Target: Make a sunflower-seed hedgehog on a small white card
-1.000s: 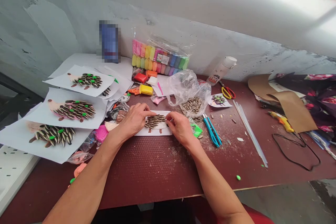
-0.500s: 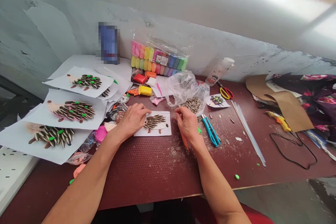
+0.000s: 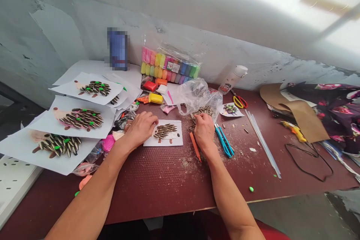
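Note:
A white card (image 3: 176, 142) lies before me, bearing a hedgehog picture (image 3: 165, 132) with sunflower seeds as spines. My left hand (image 3: 143, 128) is closed at the card's upper left corner, thumb and fingertips together on its edge. To the right, my right hand (image 3: 204, 129) dips its bunched fingertips into the pile of sunflower seeds (image 3: 204, 110); whatever is between them is hidden. An orange stick-shaped tool (image 3: 195, 146) lies beside that hand's wrist. A blue utility knife (image 3: 225, 141) rests just right of it.
Finished-looking hedgehog sheets (image 3: 81, 118) are stacked at left. Behind are a clear bag of coloured clay (image 3: 170, 63), a plastic bag (image 3: 192, 92) and a white bottle (image 3: 233, 78). Scissors (image 3: 240, 101), clear sticks (image 3: 263, 142) and a yellow glue gun (image 3: 296, 131) lie at right.
My right hand has moved up and forward from beside the card to the seed pile, uncovering the orange tool. My left hand has drawn slightly left. The view has shifted a little.

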A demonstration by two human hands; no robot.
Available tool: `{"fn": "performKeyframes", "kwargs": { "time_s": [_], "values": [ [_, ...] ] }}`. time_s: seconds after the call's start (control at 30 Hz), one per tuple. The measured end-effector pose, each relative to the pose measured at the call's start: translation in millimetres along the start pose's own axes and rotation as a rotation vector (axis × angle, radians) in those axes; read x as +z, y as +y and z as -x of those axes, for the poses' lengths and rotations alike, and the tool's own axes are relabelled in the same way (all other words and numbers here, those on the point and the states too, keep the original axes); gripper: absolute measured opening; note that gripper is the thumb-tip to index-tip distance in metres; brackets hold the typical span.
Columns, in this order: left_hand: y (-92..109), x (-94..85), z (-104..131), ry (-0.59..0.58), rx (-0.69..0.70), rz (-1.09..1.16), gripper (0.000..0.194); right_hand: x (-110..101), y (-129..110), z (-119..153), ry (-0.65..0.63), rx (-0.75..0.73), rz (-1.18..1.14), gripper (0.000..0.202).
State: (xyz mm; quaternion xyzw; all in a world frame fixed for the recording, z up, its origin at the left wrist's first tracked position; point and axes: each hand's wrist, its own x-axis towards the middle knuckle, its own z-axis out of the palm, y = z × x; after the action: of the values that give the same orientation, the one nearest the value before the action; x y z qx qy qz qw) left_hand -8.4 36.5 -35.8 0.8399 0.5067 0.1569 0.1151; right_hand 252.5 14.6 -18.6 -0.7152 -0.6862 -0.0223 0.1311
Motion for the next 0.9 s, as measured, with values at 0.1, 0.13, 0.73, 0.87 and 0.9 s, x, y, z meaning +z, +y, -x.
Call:
{"fn": "performKeyframes", "kwargs": {
  "time_s": [0.1, 0.13, 0.73, 0.87, 0.9],
  "values": [
    [-1, 0.7, 0, 0.004, 0.002, 0.008, 0.024, 0, 1, -1, -0.081, 0.0, 0.021, 0.035],
    [-1, 1.0, 0, 0.006, 0.004, 0.012, 0.025, 0, 1, -1, -0.08, -0.002, 0.013, 0.035],
    [-4, 1.9, 0, 0.003, 0.001, 0.043, 0.024, -2, 18, -4, 0.034, -0.008, -0.17, 0.022],
    [-4, 1.7, 0, -0.002, 0.002, 0.03, 0.024, -3, 19, -5, 0.119, -0.06, -0.241, 0.023],
    [-4, 1.7, 0, -0.002, 0.001, 0.027, 0.024, -3, 18, -5, 0.113, -0.064, -0.257, 0.023]
  ]
}}
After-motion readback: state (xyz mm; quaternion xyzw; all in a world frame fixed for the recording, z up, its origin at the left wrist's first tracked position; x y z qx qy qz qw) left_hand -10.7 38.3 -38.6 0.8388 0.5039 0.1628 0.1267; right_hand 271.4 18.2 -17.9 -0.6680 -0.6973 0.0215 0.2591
